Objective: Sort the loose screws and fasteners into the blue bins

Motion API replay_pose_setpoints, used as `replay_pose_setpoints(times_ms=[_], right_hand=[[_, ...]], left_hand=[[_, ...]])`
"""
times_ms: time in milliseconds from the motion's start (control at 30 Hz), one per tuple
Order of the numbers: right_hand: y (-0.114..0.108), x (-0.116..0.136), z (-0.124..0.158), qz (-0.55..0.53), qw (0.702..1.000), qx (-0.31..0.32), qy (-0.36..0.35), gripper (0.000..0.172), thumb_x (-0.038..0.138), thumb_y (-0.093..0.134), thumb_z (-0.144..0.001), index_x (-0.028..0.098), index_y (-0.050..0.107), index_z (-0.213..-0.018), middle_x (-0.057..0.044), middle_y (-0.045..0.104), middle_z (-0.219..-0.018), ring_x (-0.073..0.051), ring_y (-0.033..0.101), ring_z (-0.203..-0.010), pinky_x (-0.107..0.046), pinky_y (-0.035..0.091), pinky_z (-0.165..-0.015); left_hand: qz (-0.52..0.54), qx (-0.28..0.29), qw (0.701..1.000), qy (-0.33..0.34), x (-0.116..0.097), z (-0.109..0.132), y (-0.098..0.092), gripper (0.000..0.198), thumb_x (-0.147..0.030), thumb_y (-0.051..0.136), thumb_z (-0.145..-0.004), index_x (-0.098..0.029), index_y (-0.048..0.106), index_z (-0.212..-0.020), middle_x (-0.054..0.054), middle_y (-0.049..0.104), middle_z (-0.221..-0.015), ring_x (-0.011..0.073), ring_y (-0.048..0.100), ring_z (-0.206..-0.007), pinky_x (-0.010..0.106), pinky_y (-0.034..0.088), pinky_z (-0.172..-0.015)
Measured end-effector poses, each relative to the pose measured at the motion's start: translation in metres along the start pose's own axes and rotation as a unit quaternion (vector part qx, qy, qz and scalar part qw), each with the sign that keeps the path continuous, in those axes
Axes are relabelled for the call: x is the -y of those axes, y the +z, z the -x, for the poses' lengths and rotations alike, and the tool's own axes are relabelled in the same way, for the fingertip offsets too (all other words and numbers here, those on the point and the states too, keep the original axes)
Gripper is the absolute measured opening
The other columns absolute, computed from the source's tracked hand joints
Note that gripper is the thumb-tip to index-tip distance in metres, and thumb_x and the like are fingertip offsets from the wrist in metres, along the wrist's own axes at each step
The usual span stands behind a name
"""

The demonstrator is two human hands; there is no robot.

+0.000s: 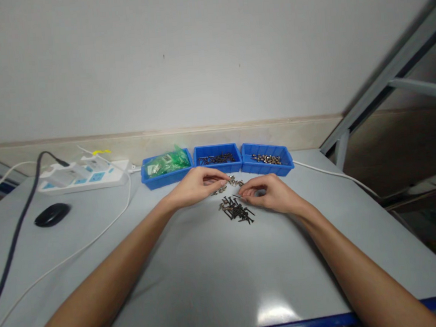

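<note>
My right hand (267, 192) has its thumb and fingers pinched on a thin dark screw (237, 196), its tip poking out to the left. Just below and left of those fingers lies a loose pile of dark screws (236, 211) on the table. My left hand (200, 185) reaches in from the other side, thumb and index tips close together. Whatever may be between them is too small to make out. Short silvery screws (234, 181) are scattered between the hands, and a few more (220, 190) lie under the left fingertips.
Three blue bins line the back: one with a green plastic bag (167, 162), one with dark screws (217, 158), one with shiny metal fasteners (268, 159). A power strip (92, 178), black mouse (52, 215) and cables occupy the left. A white cable (334, 174) runs right.
</note>
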State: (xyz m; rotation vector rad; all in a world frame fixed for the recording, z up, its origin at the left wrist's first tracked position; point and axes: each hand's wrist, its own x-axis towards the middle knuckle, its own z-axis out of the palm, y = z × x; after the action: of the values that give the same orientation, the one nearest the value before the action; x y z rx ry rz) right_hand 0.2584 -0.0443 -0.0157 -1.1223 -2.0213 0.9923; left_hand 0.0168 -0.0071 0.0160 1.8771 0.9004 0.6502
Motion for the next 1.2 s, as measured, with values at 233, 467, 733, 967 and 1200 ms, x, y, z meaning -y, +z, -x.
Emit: replay_pose_setpoints(times_ms=[233, 467, 733, 967, 1200], right_hand=[[0.0, 0.01, -0.003, -0.202, 0.973, -0.098, 0.046, 0.033, 0.038, 0.085, -0.068, 0.018, 0.061, -0.078, -0.007, 0.075, -0.077, -0.021, 0.074, -0.074, -0.034, 0.059, -0.071], [0.0, 0.011, -0.002, -0.252, 0.963, -0.085, 0.045, 0.038, 0.034, 0.087, -0.067, 0.021, 0.055, -0.083, -0.005, 0.075, -0.079, -0.02, 0.075, -0.075, -0.035, 0.061, -0.075], [0.002, 0.009, -0.002, -0.253, 0.965, -0.056, 0.038, 0.04, 0.033, 0.085, -0.07, 0.022, 0.052, -0.09, -0.006, 0.077, -0.082, -0.021, 0.075, -0.077, -0.035, 0.06, -0.075], [0.003, 0.012, -0.002, -0.255, 0.965, -0.044, 0.045, 0.042, 0.03, 0.084, -0.07, 0.022, 0.051, -0.094, -0.005, 0.076, -0.08, -0.019, 0.074, -0.074, -0.031, 0.059, -0.07], [-0.006, 0.013, 0.002, -0.113, 0.991, -0.019, 0.063, 0.038, 0.035, 0.083, -0.07, 0.02, 0.057, -0.092, -0.002, 0.07, -0.077, -0.015, 0.067, -0.063, -0.024, 0.051, -0.056]], left_hand=[[0.034, 0.085, 0.995, 0.035, -0.001, 0.002, -0.001, 0.024, -0.03, 0.067, -0.085, -0.014, 0.071, -0.102, 0.01, 0.075, -0.101, 0.0196, 0.071, -0.096, 0.031, 0.054, -0.09], [0.096, 0.05, 0.994, 0.018, -0.001, 0.003, 0.005, 0.033, -0.031, 0.073, -0.081, -0.015, 0.065, -0.109, 0.009, 0.075, -0.094, 0.0193, 0.072, -0.093, 0.029, 0.055, -0.085], [0.121, 0.055, 0.991, -0.001, -0.002, 0.003, 0.007, 0.028, -0.034, 0.074, -0.08, -0.013, 0.074, -0.099, 0.01, 0.077, -0.097, 0.0206, 0.073, -0.094, 0.032, 0.056, -0.089], [0.122, 0.071, 0.99, -0.016, -0.001, 0.004, 0.008, 0.028, -0.035, 0.074, -0.08, -0.012, 0.075, -0.096, 0.011, 0.077, -0.094, 0.0211, 0.073, -0.089, 0.032, 0.058, -0.086], [0.12, -0.11, 0.986, 0.019, 0.001, -0.005, -0.003, 0.049, -0.031, 0.073, -0.081, -0.012, 0.064, -0.124, 0.015, 0.071, -0.119, 0.0237, 0.068, -0.11, 0.038, 0.052, -0.101]])
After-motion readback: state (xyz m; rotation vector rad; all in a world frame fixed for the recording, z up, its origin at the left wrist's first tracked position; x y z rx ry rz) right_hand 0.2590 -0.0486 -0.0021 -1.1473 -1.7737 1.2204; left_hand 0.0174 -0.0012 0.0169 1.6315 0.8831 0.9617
